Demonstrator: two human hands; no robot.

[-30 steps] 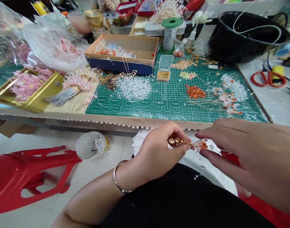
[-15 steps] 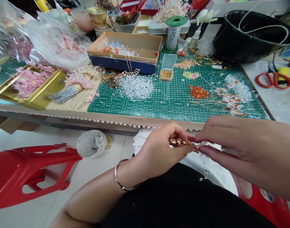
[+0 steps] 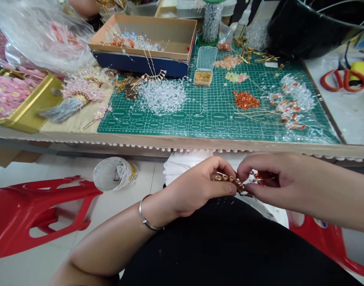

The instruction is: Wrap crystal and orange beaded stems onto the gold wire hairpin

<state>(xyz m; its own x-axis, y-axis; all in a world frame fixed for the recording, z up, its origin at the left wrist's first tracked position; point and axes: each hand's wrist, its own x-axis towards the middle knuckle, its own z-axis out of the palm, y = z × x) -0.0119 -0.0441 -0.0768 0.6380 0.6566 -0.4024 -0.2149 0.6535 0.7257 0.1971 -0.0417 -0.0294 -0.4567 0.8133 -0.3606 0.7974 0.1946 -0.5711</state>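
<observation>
Above my lap, my left hand is closed round a gold hair ornament with a row of round settings, its thumb lying along the near side. My right hand pinches at the ornament's right end, thumb and forefinger together, almost touching the left fingertips. Orange and clear beads show under the curled right fingers. Whatever sits exactly between those fingertips is hidden. Beyond the hands, a green cutting mat carries a pile of clear beads, orange beads and wired bead sprigs.
A cardboard box of beaded pieces stands at the back, with a small case of gold beads beside it. Left is a gold tin of pink flowers; right are orange-handled scissors. A red stool and white bucket stand below.
The view has tipped downward. My right hand has turned and curled more, showing orange beads under its fingers; my left hand keeps hold of the hair ornament.
</observation>
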